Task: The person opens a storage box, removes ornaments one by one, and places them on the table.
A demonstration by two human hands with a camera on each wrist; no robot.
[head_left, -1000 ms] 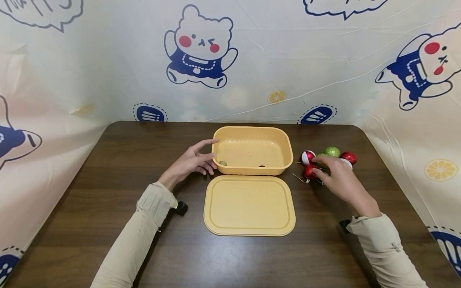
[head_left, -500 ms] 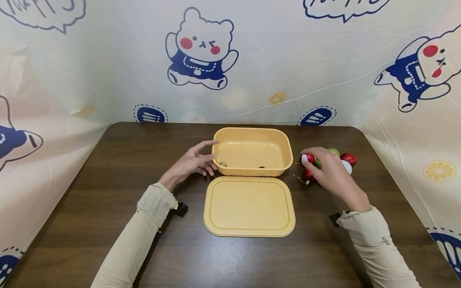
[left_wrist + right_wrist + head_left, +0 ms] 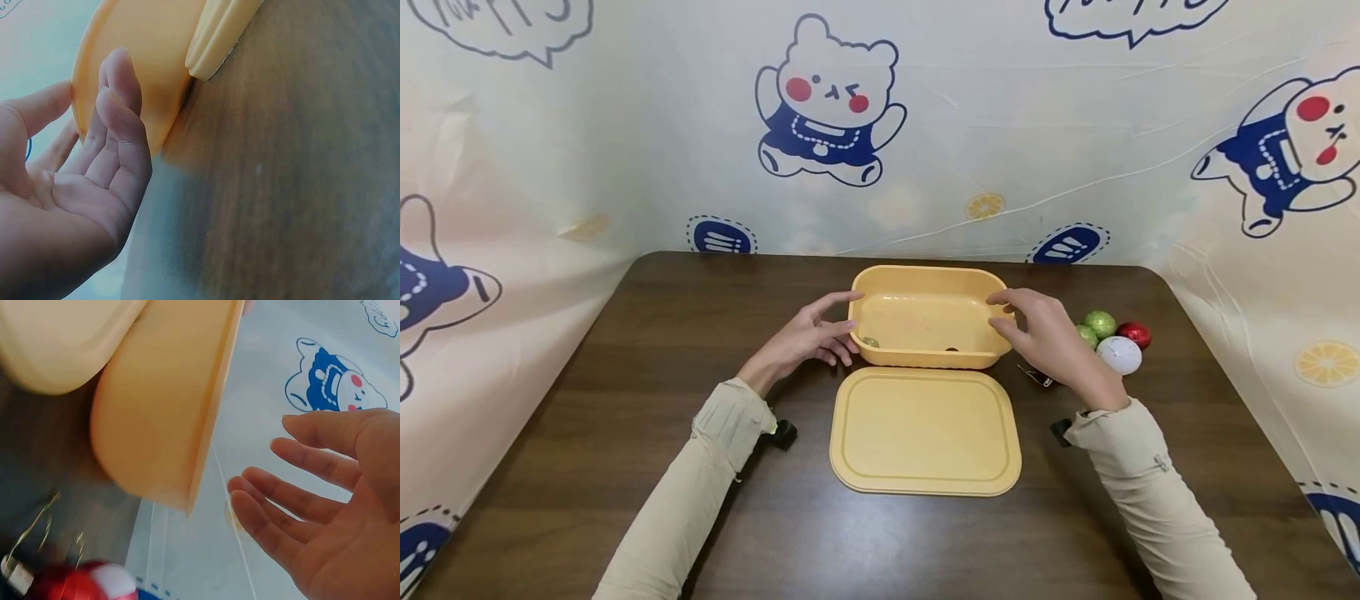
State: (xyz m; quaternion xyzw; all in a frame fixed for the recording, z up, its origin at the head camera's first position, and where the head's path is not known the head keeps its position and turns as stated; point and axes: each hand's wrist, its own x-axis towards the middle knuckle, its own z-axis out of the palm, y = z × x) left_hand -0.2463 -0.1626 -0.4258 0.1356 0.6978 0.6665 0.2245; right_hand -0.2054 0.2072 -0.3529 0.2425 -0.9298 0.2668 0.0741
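A yellow plastic box point(image 3: 925, 359) stands on the table with its flat yellow lid point(image 3: 925, 432) lying in front of it. My left hand point(image 3: 801, 340) touches the box's left rim with thumb and forefinger, the other fingers loosely bent beside the wall. At the right rim hovers my right hand point(image 3: 1051, 342), its fingers spread and relaxed. The right wrist view shows that hand point(image 3: 331, 506) holding nothing, apart from the box wall point(image 3: 162, 406). A small glittery greenish thing point(image 3: 870, 342) and a small dark spot point(image 3: 951, 349) are inside the box.
Right of the box lie green glitter balls point(image 3: 1100, 324), a red ball point(image 3: 1134, 335) and a white ball point(image 3: 1119, 356). A red-and-white bauble point(image 3: 112, 580) with golden strings is mostly hidden behind my right hand in the head view. A printed cloth point(image 3: 940, 125) hangs behind.
My right hand has moved left, from over the baubles to the box's right rim. My left hand stays at the left rim.
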